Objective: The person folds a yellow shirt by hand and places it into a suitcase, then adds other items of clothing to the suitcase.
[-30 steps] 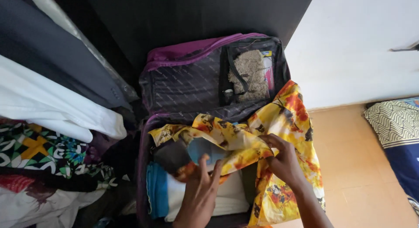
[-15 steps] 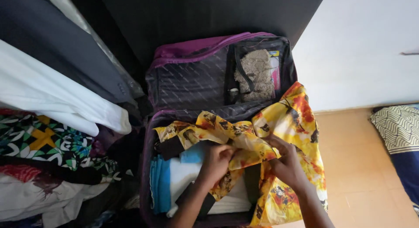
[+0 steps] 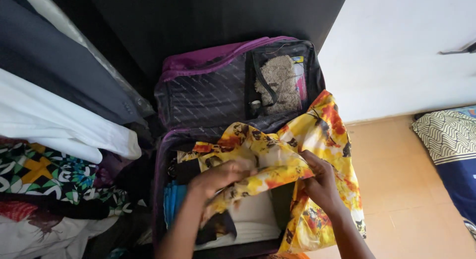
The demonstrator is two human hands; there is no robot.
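Yellow-orange print cloth [image 3: 317, 140] lies half in open purple suitcase [image 3: 163, 155], rest draped over its right wall. Left hand [image 3: 218, 175] and right hand [image 3: 320, 182] fingers both clenched on cloth, mid-fold; approx. half packed, folded clothes [image 3: 253, 219] underneath.

1 suitcase [image 3: 208, 98], 1 yellow cloth [image 3: 317, 140], approx. 2 hands [image 3: 267, 177]

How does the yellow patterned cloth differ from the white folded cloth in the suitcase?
The yellow patterned cloth is bright, with orange and dark prints; the white folded cloth is plain. The yellow patterned cloth is loose and crumpled, spilling over the edge of the suitcase; the white folded cloth lies flat inside. The left hand and right hand grip the yellow patterned cloth; neither grips the white folded cloth. Both are fabric at the open suitcase.
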